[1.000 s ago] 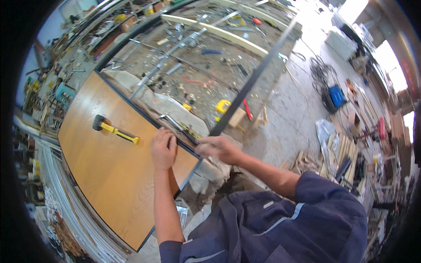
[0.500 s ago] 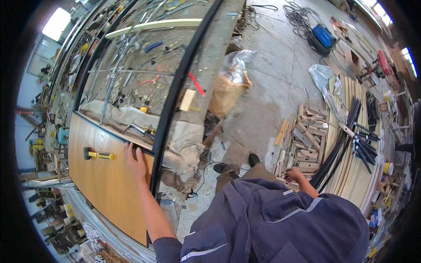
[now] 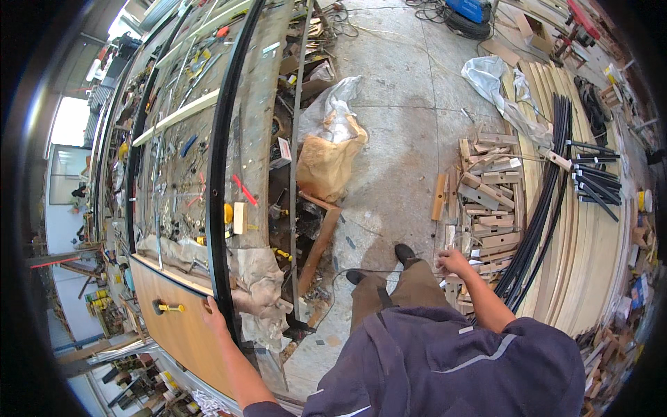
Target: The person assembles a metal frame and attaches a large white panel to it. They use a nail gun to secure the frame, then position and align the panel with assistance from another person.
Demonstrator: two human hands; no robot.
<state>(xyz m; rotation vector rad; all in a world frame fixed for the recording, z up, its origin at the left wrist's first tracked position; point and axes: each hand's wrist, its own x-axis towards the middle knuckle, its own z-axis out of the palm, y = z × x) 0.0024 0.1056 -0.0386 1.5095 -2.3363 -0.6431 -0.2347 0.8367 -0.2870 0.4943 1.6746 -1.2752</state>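
Note:
My left hand [image 3: 215, 318] rests at the inner end of a light-brown wooden panel [image 3: 182, 335], its fingers closed at the panel's edge beside a long black frame bar [image 3: 221, 149]. A hammer [image 3: 169, 308] with a yellow-and-black handle lies on the panel, left of that hand. My right hand [image 3: 454, 263] hangs low on the right, at the near left side of a heap of short wooden blocks [image 3: 495, 221]. Its fingers are curled together. What they hold, if anything, is too small to make out.
The workbench [image 3: 253, 104] at left carries scattered tools, metal rods and a pale crossbar [image 3: 182, 115]. A brown sack [image 3: 330, 163] stands beside it on the floor. At right lie long wooden boards [image 3: 580, 267] under black strips [image 3: 556, 187]. A blue machine [image 3: 467, 10] stands far off.
The view has shifted, so the bench's far part shows more and the panel sits lower. My left hand stays at the panel's edge. My right hand reaches farther out beside the blocks.

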